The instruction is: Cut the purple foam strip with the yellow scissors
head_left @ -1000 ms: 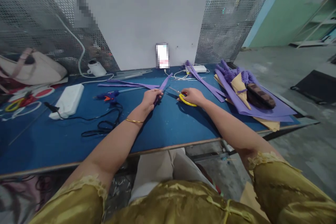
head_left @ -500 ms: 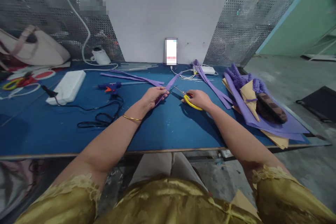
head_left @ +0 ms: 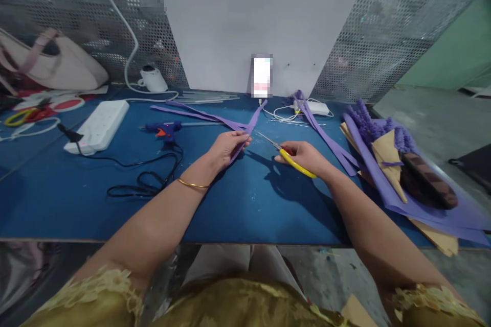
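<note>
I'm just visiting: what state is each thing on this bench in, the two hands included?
Left hand: closed on a purple strip
Purple strip: pinched, one end sticking up past the fingers
Right hand: gripping scissors
Yellow-handled scissors: held, tips toward the strip
Phone: upright, screen lit
Blue glue gun: lying down
Power strip: lying flat, black plug apparently inserted
Handbag: standing upright

Purple strip [head_left: 252, 123], yellow-handled scissors [head_left: 296, 163], blue table [head_left: 238, 214]

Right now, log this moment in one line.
left hand: holds purple strip | right hand: holds scissors | glue gun: lies on table | phone: screen lit
</note>
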`<act>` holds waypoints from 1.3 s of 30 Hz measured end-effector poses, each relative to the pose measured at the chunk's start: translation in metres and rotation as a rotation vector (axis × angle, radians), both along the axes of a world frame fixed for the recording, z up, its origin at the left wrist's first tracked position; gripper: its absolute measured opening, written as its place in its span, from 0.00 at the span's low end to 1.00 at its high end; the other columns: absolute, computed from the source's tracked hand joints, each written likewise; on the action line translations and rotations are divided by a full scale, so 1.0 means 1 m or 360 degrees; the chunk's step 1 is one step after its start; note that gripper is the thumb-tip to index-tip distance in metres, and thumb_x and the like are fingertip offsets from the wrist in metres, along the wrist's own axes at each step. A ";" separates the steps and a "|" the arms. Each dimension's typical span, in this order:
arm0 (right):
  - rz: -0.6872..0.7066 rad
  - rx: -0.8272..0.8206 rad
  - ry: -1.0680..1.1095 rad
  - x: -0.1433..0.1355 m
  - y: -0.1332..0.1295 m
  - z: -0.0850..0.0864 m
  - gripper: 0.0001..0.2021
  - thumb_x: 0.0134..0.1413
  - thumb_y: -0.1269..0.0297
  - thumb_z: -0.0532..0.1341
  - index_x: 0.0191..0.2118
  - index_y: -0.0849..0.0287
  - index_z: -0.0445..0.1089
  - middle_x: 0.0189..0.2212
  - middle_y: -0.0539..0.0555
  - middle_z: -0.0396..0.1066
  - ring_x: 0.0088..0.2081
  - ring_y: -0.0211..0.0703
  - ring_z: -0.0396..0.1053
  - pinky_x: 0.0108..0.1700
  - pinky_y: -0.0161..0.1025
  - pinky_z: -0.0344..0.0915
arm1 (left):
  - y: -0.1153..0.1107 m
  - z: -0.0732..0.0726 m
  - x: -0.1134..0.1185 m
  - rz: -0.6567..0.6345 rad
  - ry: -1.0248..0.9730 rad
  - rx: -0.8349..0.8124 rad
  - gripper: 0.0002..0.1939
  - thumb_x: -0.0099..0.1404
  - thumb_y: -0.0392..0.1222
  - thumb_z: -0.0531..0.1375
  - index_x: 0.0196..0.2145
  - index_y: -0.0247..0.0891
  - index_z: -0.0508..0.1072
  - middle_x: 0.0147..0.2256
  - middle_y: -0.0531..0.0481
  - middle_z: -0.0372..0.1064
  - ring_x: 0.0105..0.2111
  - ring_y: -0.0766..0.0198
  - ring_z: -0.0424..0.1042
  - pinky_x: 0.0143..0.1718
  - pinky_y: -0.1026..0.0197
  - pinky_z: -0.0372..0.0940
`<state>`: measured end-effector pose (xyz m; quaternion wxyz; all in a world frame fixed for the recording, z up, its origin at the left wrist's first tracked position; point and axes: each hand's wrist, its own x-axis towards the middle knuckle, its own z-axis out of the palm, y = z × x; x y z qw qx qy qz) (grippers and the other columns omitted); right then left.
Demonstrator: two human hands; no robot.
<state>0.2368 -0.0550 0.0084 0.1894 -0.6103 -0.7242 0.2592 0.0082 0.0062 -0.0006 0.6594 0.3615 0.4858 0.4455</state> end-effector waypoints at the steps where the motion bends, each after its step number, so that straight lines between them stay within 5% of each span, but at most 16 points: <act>1: -0.0006 0.0005 -0.0022 -0.001 -0.001 0.000 0.19 0.47 0.45 0.63 0.38 0.55 0.74 0.22 0.46 0.64 0.25 0.36 0.58 0.28 0.34 0.51 | -0.001 0.000 0.000 -0.0008 0.0009 0.0007 0.06 0.62 0.26 0.62 0.28 0.31 0.75 0.25 0.49 0.73 0.20 0.74 0.68 0.22 0.71 0.60; 28: 0.0035 0.0063 -0.0069 -0.012 -0.007 -0.002 0.18 0.50 0.46 0.62 0.40 0.54 0.74 0.24 0.48 0.67 0.26 0.38 0.59 0.29 0.35 0.51 | -0.008 0.003 0.004 -0.0157 0.0086 0.0119 0.07 0.56 0.25 0.64 0.24 0.33 0.76 0.24 0.50 0.72 0.21 0.72 0.66 0.26 0.69 0.62; 39: 0.0074 0.0054 0.0015 -0.017 -0.011 0.001 0.17 0.51 0.45 0.62 0.31 0.56 0.68 0.21 0.45 0.60 0.24 0.35 0.53 0.28 0.35 0.50 | -0.004 -0.003 0.001 -0.0189 0.0081 0.0167 0.06 0.56 0.27 0.65 0.24 0.32 0.77 0.25 0.47 0.73 0.22 0.72 0.67 0.27 0.68 0.63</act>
